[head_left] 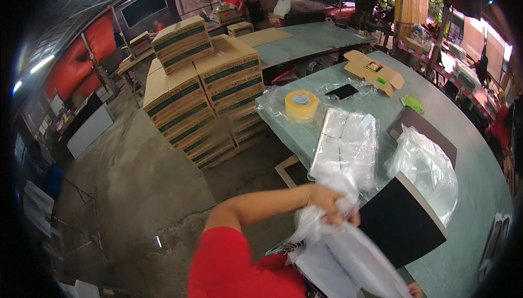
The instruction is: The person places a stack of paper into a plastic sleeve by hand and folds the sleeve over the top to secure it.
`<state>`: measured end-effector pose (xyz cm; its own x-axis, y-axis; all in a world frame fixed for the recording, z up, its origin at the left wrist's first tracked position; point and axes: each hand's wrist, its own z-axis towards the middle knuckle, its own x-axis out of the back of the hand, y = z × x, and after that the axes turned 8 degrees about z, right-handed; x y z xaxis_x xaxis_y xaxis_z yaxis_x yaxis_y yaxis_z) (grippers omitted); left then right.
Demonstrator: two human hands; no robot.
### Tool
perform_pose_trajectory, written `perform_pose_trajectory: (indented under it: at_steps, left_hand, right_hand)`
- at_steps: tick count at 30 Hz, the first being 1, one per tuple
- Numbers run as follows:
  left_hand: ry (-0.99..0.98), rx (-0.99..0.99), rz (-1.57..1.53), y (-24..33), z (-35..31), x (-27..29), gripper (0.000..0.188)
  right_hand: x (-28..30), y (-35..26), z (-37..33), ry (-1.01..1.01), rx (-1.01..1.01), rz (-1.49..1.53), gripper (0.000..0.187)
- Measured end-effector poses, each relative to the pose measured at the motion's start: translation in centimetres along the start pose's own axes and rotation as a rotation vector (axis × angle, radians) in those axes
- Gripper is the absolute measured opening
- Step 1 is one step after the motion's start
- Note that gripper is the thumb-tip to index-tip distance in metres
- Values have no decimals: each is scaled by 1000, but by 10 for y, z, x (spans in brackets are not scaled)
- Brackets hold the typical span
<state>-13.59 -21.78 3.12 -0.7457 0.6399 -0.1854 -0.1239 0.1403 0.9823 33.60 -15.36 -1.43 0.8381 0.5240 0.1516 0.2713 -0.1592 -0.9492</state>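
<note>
Clear plastic bag [348, 254] — left hand [331, 202] gripping it, beside black board [400, 227].

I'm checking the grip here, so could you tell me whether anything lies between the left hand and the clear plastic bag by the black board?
Nothing visible does: the left hand already grips the bunched top of the clear plastic bag, beside the black board.

Clear plastic bag [327, 232], thin & crinkled, bunched at top, mouth end trailing down toward lower edge. Black flat board [400, 227], pale edge along top & right, tilted, lower-left corner inside/against bag, over green table edge.
</note>
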Motion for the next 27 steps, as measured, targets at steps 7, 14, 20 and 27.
perform_pose_trajectory:
  at_steps: [7, 14, 20, 27]
  left_hand:
    - [349, 370, -27, -244, 12, 7, 26]
    - [408, 378, 1106, -108, 31, -2, 36]
    - [-382, -33, 892, -12, 33, -101, 26]
    - [-44, 205, 1135, -181, 53, -55, 22]
  right_hand:
    - [-89, 129, 51, 135, -526, 309, 22]
    - [-62, 51, 19, 158, -77, -303, 29]
    - [-130, -99, -13, -1128, 161, 155, 37]
    - [-174, -29, 6, -388, -578, 47, 42]
